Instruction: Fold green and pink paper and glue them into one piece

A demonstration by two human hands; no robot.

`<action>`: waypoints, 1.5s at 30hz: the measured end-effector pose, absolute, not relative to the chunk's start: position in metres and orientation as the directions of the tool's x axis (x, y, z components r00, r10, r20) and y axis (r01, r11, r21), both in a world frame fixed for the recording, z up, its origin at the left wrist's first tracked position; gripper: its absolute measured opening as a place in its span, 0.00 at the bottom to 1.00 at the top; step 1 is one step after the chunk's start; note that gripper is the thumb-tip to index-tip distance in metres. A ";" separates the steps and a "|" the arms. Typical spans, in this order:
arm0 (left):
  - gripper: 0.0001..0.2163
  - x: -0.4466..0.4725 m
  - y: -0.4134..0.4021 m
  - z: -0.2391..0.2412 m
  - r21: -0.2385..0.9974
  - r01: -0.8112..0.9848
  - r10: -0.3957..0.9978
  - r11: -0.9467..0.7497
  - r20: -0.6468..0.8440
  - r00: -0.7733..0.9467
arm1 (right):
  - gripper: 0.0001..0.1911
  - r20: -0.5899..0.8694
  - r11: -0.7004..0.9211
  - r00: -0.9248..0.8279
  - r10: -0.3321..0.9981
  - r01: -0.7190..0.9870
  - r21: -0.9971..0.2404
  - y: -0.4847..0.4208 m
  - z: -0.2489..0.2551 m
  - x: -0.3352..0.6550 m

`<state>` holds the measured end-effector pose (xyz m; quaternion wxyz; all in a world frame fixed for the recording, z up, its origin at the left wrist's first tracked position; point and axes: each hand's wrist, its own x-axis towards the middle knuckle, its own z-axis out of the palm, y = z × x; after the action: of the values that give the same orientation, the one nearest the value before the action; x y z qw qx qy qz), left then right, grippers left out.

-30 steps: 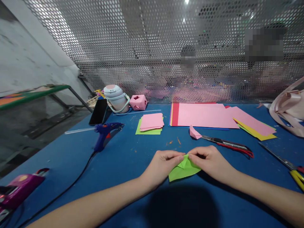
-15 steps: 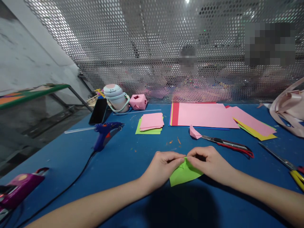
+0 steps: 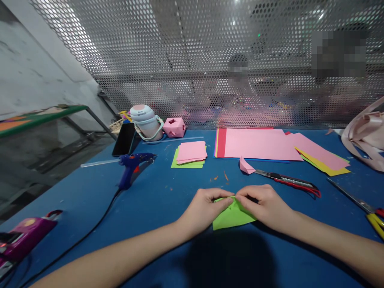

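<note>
A folded green paper piece lies on the blue table close to me. My left hand pinches its upper left part with curled fingers. My right hand pinches the upper right part, and the fingertips of both hands meet at the top of the paper. Both hands press it against the table. A small folded pink paper piece lies beyond my hands.
A red utility knife, yellow-handled scissors, big pink sheets, a stack of small pink and green squares, a blue glue gun, a phone, a white jar, a pink paper cube, a magenta tool. People sit behind the perforated metal screen.
The raised green flap seen a second ago now lies flatter under my fingertips. My hands have hardly moved.
</note>
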<state>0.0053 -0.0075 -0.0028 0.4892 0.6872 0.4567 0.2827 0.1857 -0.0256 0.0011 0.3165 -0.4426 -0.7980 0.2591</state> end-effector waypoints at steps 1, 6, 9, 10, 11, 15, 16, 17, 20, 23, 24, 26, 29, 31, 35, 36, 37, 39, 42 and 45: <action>0.08 0.005 -0.006 -0.003 0.933 0.353 0.906 -0.074 -0.085 0.415 | 0.13 0.301 0.503 -0.421 0.856 0.537 -0.678 -0.026 0.001 0.186; 0.08 0.004 -0.004 -0.005 0.943 0.333 0.899 -0.002 -0.144 0.414 | 0.11 0.343 0.561 -0.459 0.820 0.524 -0.640 -0.023 -0.001 0.190; 0.07 0.004 -0.006 -0.005 0.931 0.361 0.901 -0.052 -0.112 0.420 | 0.11 0.315 0.556 -0.480 0.819 0.530 -0.640 -0.022 -0.001 0.190; 0.07 0.004 -0.006 -0.005 0.924 0.373 0.900 -0.081 -0.093 0.425 | 0.10 0.307 0.554 -0.485 0.819 0.531 -0.640 -0.022 -0.001 0.190; 0.07 0.004 -0.006 -0.005 0.917 0.383 0.899 -0.109 -0.073 0.432 | 0.09 0.303 0.553 -0.486 0.820 0.532 -0.642 -0.022 -0.001 0.190; 0.08 0.004 -0.006 -0.005 0.915 0.380 0.899 -0.139 -0.045 0.436 | 0.09 0.319 0.546 -0.461 0.828 0.534 -0.646 -0.022 -0.002 0.190; 0.09 0.003 -0.005 -0.004 0.919 0.377 0.904 -0.117 -0.058 0.423 | 0.10 0.328 0.540 -0.443 0.834 0.536 -0.649 -0.022 -0.002 0.191; 0.10 0.003 -0.004 -0.004 0.924 0.373 0.911 -0.091 -0.074 0.406 | 0.10 0.336 0.528 -0.418 0.844 0.541 -0.654 -0.022 -0.002 0.192; 0.13 0.001 -0.001 -0.002 0.943 0.332 0.930 -0.003 -0.119 0.348 | 0.10 0.322 0.456 -0.325 0.889 0.562 -0.690 -0.019 -0.002 0.195; 0.15 -0.001 0.002 -0.002 0.977 0.184 0.936 0.105 -0.159 0.313 | 0.10 0.265 0.379 -0.275 0.924 0.576 -0.724 -0.016 -0.002 0.196; 0.14 -0.001 0.002 -0.002 0.982 0.137 0.935 0.131 -0.169 0.313 | 0.10 0.252 0.365 -0.269 0.930 0.579 -0.729 -0.015 -0.002 0.196; 0.12 -0.001 0.003 -0.002 0.983 0.110 0.927 0.145 -0.174 0.331 | 0.10 0.242 0.361 -0.274 0.931 0.583 -0.728 -0.015 -0.002 0.196; 0.11 0.000 0.003 0.001 0.970 0.228 0.910 0.084 -0.168 0.378 | 0.10 0.258 0.392 -0.303 0.917 0.574 -0.719 -0.016 -0.003 0.194; 0.10 0.000 0.004 0.002 0.955 0.293 0.904 0.051 -0.169 0.392 | 0.10 0.280 0.422 -0.325 0.903 0.562 -0.711 -0.016 -0.004 0.194; 0.11 -0.001 0.004 0.003 0.949 0.316 0.913 0.012 -0.139 0.383 | 0.09 0.304 0.454 -0.345 0.888 0.555 -0.697 -0.017 -0.005 0.195; 0.13 -0.001 0.004 0.003 0.952 0.307 0.912 0.014 -0.138 0.386 | 0.09 0.306 0.457 -0.346 0.887 0.556 -0.695 -0.017 -0.005 0.195; 0.14 -0.001 0.004 0.003 0.955 0.295 0.908 0.023 -0.143 0.393 | 0.09 0.311 0.462 -0.348 0.884 0.555 -0.691 -0.017 -0.005 0.195; 0.17 -0.001 0.003 0.004 0.960 0.276 0.891 0.052 -0.169 0.422 | 0.10 0.328 0.480 -0.356 0.875 0.552 -0.682 -0.017 -0.005 0.195; 0.18 -0.002 0.004 0.003 0.955 0.294 0.878 0.039 -0.174 0.446 | 0.10 0.357 0.512 -0.371 0.857 0.547 -0.662 -0.017 -0.006 0.195; 0.18 -0.003 0.005 0.002 0.964 0.265 0.874 0.000 -0.129 0.469 | 0.10 0.364 0.520 -0.373 0.853 0.551 -0.653 -0.016 -0.007 0.194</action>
<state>-0.0027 0.0049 0.0023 0.5560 0.6520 0.4368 0.2737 0.1942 -0.0165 -0.0066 0.3475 -0.4391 -0.7994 0.2177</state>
